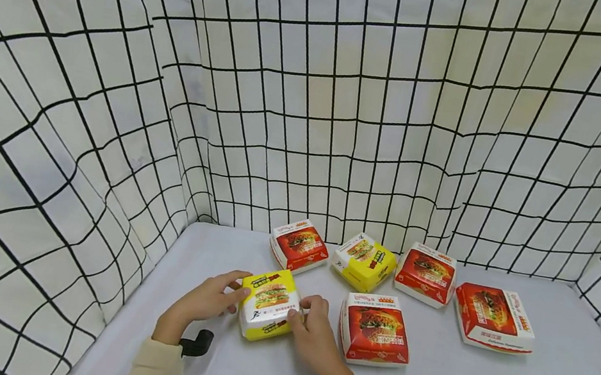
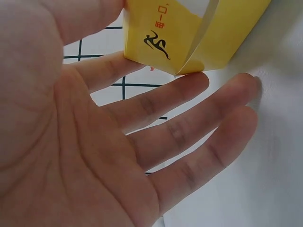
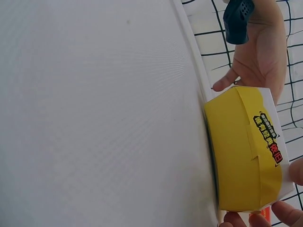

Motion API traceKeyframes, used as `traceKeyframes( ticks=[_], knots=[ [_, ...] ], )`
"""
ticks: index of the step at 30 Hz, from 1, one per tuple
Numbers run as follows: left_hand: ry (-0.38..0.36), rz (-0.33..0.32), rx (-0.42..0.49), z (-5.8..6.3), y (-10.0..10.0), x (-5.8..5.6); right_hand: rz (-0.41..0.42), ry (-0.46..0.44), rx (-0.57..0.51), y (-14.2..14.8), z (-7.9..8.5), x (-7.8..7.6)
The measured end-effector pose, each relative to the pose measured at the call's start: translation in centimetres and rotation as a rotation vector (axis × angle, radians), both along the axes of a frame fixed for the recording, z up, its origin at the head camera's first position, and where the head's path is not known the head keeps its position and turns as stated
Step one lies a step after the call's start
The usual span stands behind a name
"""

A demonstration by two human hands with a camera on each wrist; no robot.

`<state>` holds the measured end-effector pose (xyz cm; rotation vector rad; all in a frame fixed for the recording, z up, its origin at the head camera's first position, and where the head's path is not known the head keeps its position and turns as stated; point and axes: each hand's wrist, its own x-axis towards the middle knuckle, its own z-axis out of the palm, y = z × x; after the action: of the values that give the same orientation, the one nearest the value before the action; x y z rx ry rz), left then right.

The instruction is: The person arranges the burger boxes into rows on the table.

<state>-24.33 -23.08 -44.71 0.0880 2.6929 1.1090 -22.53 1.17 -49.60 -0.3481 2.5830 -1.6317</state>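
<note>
Preferably, steady the yellow box with light, even pressure, the loosely spread left hand pinching its left side, the part-curled right hand gripping its right.

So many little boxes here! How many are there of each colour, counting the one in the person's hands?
Red boxes: 4
Yellow boxes: 2
Total: 6
</note>
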Motion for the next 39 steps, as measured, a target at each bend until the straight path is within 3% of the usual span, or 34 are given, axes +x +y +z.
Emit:
traceKeyframes(
  ticks=[9, 16, 39],
  knots=[
    [-0.004, 0.014, -0.024, -0.21, 0.41, -0.42, -0.01, -0.042, -0.002, 0.11, 0.12, -0.04],
    [0.002, 0.015, -0.036, -0.46, 0.54, -0.7, -0.019, -0.023, 0.0, 0.11, 0.26, -0.05],
    [0.023, 0.006, -0.05, -0.48, 0.95, -0.54, -0.005, -0.051, 0.087, 0.3, 0.63, 0.12]
  ],
)
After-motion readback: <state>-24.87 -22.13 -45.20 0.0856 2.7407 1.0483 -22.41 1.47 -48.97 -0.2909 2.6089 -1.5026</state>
